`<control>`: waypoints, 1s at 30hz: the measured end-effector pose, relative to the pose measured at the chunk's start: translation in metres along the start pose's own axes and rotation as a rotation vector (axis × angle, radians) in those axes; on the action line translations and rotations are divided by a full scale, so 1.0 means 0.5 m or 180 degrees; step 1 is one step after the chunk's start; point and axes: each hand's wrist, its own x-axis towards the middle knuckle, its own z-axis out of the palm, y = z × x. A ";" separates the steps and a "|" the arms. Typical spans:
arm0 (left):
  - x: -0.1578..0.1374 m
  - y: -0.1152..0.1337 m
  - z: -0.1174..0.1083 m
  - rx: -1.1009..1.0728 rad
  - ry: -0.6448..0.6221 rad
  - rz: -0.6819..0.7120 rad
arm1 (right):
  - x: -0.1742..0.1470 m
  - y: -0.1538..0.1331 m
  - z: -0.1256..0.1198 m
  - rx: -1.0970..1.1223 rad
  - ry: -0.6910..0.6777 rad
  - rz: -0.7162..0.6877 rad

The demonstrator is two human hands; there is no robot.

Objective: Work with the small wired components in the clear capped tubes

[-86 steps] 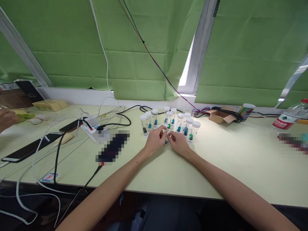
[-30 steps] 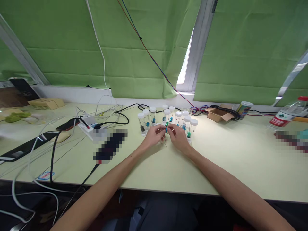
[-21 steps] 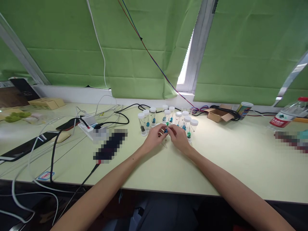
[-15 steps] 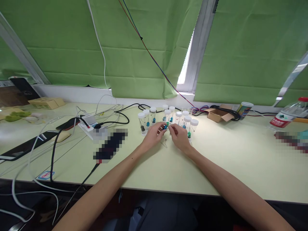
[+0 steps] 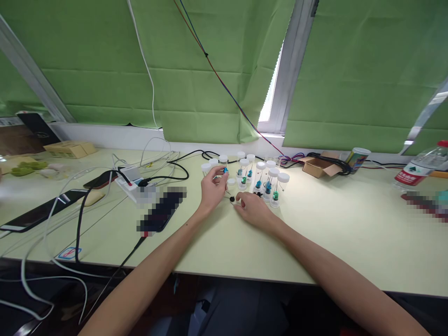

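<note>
My left hand (image 5: 213, 189) is raised a little above the table, its thumb and fingers pinched on a small shiny blue part (image 5: 226, 171). Low over the tabletop, my right hand (image 5: 255, 207) has curled fingers, with the fingertips at the end of a thin wire (image 5: 227, 192). A small black bead (image 5: 232, 199) sits by that wire, just left of the fingertips. Close around both hands stand clear vials with white caps, such as one with a green part (image 5: 276, 195) and one with a blue part (image 5: 268, 186). My left hand partly covers the leftmost vials.
A power strip (image 5: 132, 183) with cables and a phone (image 5: 164, 210) lie to the left. Toward the back right are an open cardboard box (image 5: 317, 167), a printed can (image 5: 357, 159) and a water bottle (image 5: 418, 170). Green blinds (image 5: 210, 102) hang behind the table.
My hands have come apart. The left moved up and left with the blue part; the right dropped lower and slightly left to the wire. More of the middle vials now show.
</note>
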 end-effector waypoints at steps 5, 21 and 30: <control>-0.002 -0.001 0.002 -0.0034 0.0061 -0.0053 | -0.013 -0.035 -0.002 -0.0628 -0.0330 0.0173; -0.009 0.001 0.010 -0.0042 -0.0014 -0.0232 | -0.011 -0.038 -0.007 -0.0830 -0.0536 0.0376; -0.011 -0.008 0.012 -0.0027 -0.0115 -0.0282 | -0.009 -0.036 -0.008 -0.0900 -0.0610 0.0418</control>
